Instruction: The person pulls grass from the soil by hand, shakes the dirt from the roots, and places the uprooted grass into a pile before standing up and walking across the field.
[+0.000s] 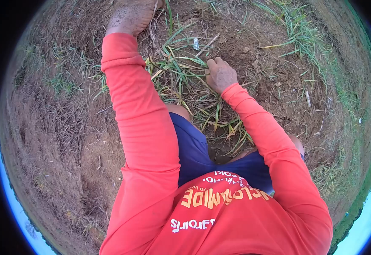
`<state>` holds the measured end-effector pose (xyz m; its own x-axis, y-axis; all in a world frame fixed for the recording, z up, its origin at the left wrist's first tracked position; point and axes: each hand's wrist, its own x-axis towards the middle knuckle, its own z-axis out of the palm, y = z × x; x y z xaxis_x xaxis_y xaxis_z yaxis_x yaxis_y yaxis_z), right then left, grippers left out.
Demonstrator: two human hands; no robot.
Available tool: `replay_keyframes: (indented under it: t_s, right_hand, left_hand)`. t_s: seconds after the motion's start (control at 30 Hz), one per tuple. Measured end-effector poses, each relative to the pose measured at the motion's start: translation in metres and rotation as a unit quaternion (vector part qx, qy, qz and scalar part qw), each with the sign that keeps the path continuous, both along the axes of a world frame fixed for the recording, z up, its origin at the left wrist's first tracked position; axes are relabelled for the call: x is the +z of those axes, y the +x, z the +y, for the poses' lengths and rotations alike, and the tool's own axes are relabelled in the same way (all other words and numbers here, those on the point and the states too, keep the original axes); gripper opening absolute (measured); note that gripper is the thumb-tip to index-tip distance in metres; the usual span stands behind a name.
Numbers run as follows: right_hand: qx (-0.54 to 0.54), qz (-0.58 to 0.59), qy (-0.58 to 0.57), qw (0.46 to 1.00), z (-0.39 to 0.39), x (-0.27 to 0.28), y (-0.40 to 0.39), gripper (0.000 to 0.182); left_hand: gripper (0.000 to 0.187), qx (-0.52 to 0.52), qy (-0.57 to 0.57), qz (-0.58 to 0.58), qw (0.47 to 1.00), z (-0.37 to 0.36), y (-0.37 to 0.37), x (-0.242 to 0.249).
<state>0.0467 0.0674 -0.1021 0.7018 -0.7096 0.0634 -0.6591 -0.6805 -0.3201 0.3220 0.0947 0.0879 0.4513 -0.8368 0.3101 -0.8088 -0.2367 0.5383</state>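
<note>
My left hand (132,16), dusty with soil, is at the top edge, just beyond its red cuff. Its fingers are mostly cut off by the frame, so what they hold is hidden. Lower and to the right, my right hand (221,75) is closed at the edge of a clump of long green grass (181,63), its fingers curled at the blade ends. What lies within that grip is too small to name. Between the hands lie a small whitish scrap (195,43) and a dry stick (208,45) on brown soil.
More green grass (306,38) grows at the upper right. Dry, flattened grass (62,110) covers the ground on the left. My bent legs in blue shorts (194,142) are below the clump. A pale stick (307,98) lies on the right.
</note>
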Motion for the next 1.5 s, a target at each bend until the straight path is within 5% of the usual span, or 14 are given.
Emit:
replay_keyframes:
  t_s: [0.2,0.3,0.63,0.9,1.17,1.37,1.5]
  right_hand:
    - [-0.043,0.088,-0.086,0.991,0.003,0.010,0.000,0.015]
    - [0.010,0.160,0.016,0.987,-0.013,0.015,-0.007,0.019]
    - [0.047,0.018,0.059,0.997,-0.023,0.003,-0.014,0.018]
    - [0.018,0.017,0.025,0.999,-0.017,-0.007,-0.016,0.015]
    - [-0.011,-0.176,0.001,0.984,-0.008,-0.008,-0.045,0.009]
    - [-0.034,-0.257,-0.006,0.966,-0.030,0.053,-0.051,0.015]
    - [-0.104,-0.241,0.116,0.958,-0.061,0.137,-0.056,0.021]
  left_hand:
    - [0.040,0.000,-0.016,0.006,1.000,0.000,-0.010,0.001]
    - [0.039,-0.002,-0.023,0.013,1.000,0.000,-0.014,0.003]
    - [0.036,-0.002,-0.034,0.038,0.999,0.000,-0.023,0.005]
    - [0.034,-0.001,-0.039,0.058,0.998,-0.004,-0.027,0.011]
    - [0.035,-0.015,-0.059,0.125,0.990,-0.005,-0.037,0.016]
    - [0.033,-0.038,-0.024,0.117,0.992,-0.017,-0.037,0.002]
    - [0.033,-0.078,-0.034,0.175,0.981,-0.031,-0.045,-0.005]
